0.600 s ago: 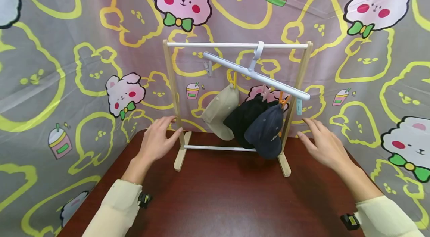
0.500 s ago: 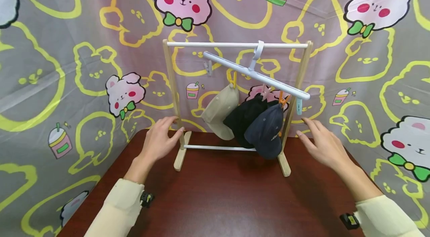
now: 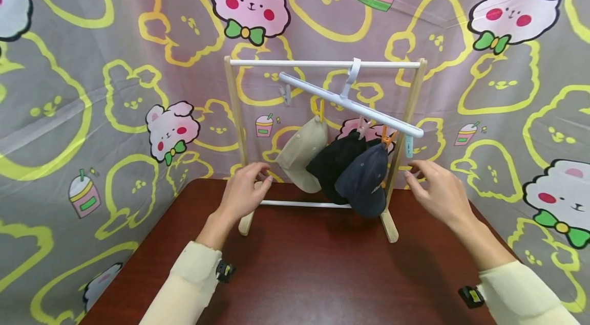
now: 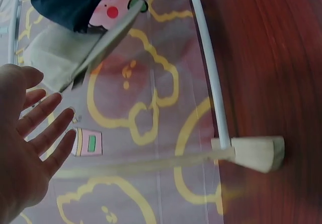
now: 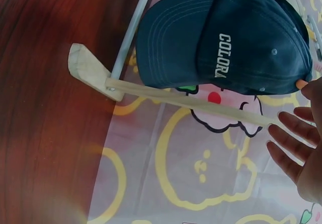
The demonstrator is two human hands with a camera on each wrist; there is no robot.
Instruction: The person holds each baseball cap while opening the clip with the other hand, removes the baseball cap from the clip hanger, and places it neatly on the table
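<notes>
A pale blue hanger (image 3: 322, 93) hangs from the rack's white top bar (image 3: 286, 63), tilted with its right end low. From its clips hang a beige cap (image 3: 301, 153), a black cap (image 3: 333, 166) and a navy cap (image 3: 366, 179); the navy one carries white lettering in the right wrist view. My left hand (image 3: 246, 187), fingers relaxed and holding nothing, is in front of the left post, left of the beige cap. To the right of the navy cap my right hand (image 3: 438, 192) is raised with loosely bent fingers, just below a light blue clip (image 3: 408, 146), and holds nothing.
The wooden rack has a left foot (image 3: 246, 223) and a right foot (image 3: 389, 226) on the dark red table (image 3: 322, 268). A lower white bar (image 3: 299, 204) joins its sides. A grey clip (image 3: 286, 94) hangs without a cap. Behind stands a patterned curtain (image 3: 184, 79).
My left hand has moved right, from beside the left post to in front of it. My right hand has shifted slightly left. The hanger and caps look the same.
</notes>
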